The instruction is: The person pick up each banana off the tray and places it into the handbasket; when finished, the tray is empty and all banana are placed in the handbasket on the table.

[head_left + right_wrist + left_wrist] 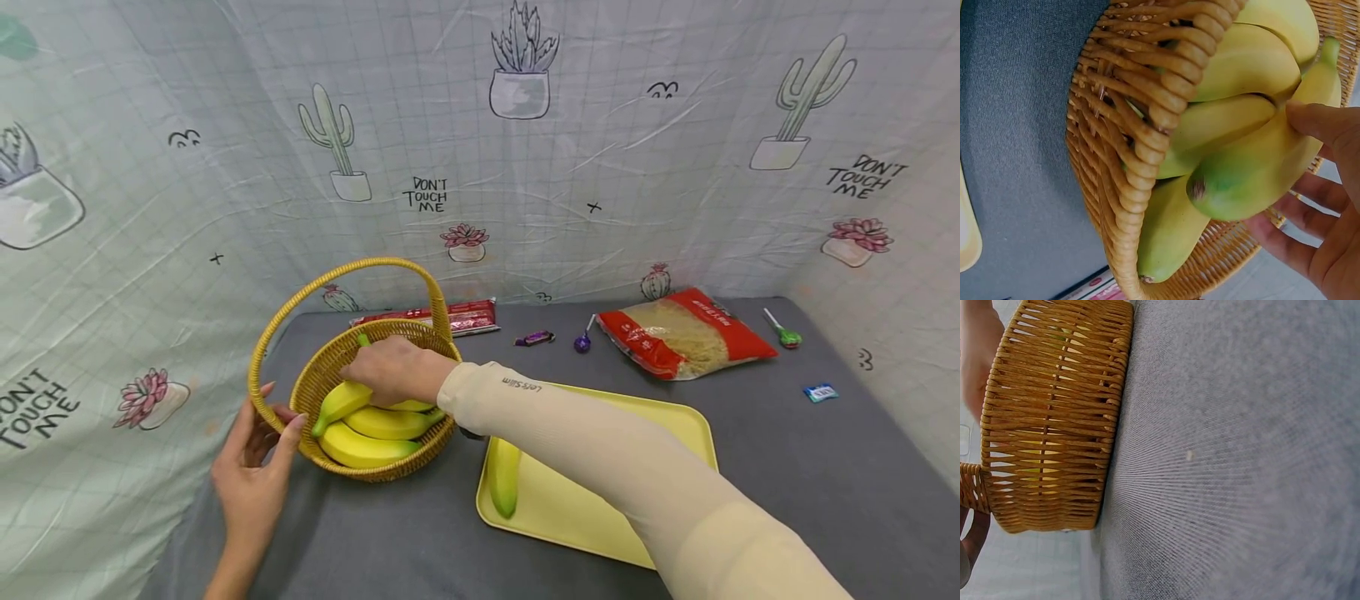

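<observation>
A woven basket (442, 446) with a tall arched handle (360, 265) holds several yellow bananas (367, 448) with greenish ends. At its left side, my left hand (251, 479) grips the foot of the handle between thumb and fingers. My right hand (397, 371) reaches over the rim into the basket. In the right wrist view it holds a banana (1266, 162), thumb on top and fingers below, over the other bananas (1241, 65). Another banana (504, 479) lies at the left end of a yellow tray (592, 517), partly hidden by my right sleeve.
Behind the basket lies a red packet (472, 316). Farther right are a purple-wrapped candy (535, 338), a purple lollipop (582, 342), a red-and-clear bag (686, 333), a green lollipop (789, 337) and a blue packet (821, 392). A printed curtain (562, 208) surrounds the grey table (420, 542).
</observation>
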`<state>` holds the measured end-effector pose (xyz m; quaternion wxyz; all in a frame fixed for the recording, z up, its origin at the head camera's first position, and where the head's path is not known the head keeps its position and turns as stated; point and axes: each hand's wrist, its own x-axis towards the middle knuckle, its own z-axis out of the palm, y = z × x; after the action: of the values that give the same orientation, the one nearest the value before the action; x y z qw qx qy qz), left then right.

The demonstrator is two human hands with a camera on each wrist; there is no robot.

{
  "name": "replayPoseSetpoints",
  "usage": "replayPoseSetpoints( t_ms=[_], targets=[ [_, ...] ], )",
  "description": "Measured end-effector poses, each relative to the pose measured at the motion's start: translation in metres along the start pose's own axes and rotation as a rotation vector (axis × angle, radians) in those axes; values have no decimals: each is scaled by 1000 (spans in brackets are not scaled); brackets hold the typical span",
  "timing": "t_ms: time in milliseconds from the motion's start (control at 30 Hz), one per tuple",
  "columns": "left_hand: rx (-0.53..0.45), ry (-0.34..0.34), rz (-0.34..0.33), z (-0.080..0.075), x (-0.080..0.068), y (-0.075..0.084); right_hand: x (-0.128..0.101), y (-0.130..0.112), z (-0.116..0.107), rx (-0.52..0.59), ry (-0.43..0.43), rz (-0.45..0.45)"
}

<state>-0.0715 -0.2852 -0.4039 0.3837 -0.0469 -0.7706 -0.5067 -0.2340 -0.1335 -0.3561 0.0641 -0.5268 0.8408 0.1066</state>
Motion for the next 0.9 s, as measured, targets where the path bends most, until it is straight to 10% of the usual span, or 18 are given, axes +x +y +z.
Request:
replayPoseSetpoints(
  t_ms=[500, 900],
  targets=[
    [-18, -10, -84, -2, -3, 0, -24, 4, 4, 40, 7, -26],
    [-3, -7, -75, -7, -6, -30, -93, 31, 6, 35, 258, -149]
  ],
)
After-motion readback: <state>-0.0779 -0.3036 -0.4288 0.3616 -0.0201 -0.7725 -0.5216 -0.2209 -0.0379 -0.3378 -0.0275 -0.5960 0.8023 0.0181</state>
